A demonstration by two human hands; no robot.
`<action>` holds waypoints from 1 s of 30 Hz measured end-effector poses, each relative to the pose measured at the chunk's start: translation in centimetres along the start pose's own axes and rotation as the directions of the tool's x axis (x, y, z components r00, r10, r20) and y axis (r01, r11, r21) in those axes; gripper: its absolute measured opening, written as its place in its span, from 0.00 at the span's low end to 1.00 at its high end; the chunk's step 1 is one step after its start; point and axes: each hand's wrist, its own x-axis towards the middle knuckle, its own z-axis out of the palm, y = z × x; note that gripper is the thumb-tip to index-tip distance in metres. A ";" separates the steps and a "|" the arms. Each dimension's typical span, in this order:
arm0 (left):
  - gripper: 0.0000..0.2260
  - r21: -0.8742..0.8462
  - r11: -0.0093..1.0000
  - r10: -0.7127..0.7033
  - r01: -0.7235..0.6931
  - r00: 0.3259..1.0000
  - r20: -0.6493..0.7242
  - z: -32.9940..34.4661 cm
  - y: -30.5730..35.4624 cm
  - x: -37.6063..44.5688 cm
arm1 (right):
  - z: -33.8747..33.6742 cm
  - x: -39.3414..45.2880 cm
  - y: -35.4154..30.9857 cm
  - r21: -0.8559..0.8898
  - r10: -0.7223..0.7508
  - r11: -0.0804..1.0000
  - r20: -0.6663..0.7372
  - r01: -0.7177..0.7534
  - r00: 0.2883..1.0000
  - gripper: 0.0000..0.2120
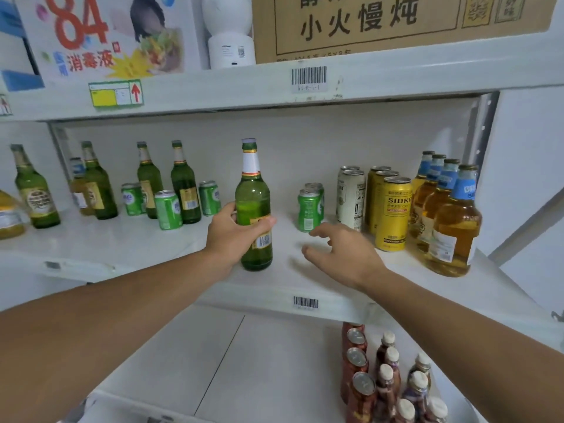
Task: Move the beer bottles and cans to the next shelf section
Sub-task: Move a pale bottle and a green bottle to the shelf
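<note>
My left hand (235,236) grips a tall green beer bottle (253,193) round its lower body, upright at the middle of the white shelf (305,288). My right hand (345,251) hovers open just right of it, fingers spread, close to two small green cans (309,213). Further right stand white cans (351,196), yellow cans (393,215) and amber bottles with blue neck labels (451,227). On the left part of the shelf stand several green bottles (184,184) and green cans (168,210).
An upright post (58,148) divides the shelf from the section at far left, where a green bottle (35,190) stands. Boxes sit on the shelf above (305,83). Brown cans and bottles (384,380) fill the lower shelf at right.
</note>
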 end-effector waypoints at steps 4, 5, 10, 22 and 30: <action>0.20 -0.021 1.000 0.004 -0.004 1.000 0.014 -0.6 -1.9 3.5 | 2.4 2.8 -1.0 0.005 0.028 1.000 0.012 -0.028 1.000 0.29; 0.21 -0.019 1.000 0.005 -0.005 1.000 0.017 -0.6 -2.4 4.6 | 2.9 3.6 -1.2 0.001 0.036 0.999 0.016 -0.036 0.999 0.29; 0.21 -0.011 0.999 0.050 -0.049 0.995 0.089 -0.3 -4.5 10.6 | 5.4 7.9 -1.2 -0.060 0.066 0.996 0.028 -0.064 0.997 0.23; 0.24 0.000 0.998 0.055 -0.056 0.978 0.199 5.2 -9.0 22.3 | 9.0 11.8 -1.1 -0.069 0.137 0.988 -0.002 -0.137 0.991 0.15; 0.30 0.104 0.991 0.051 -0.083 0.959 0.277 7.6 -9.7 26.5 | 10.4 12.6 -2.2 -0.102 0.060 0.993 0.068 -0.053 0.996 0.23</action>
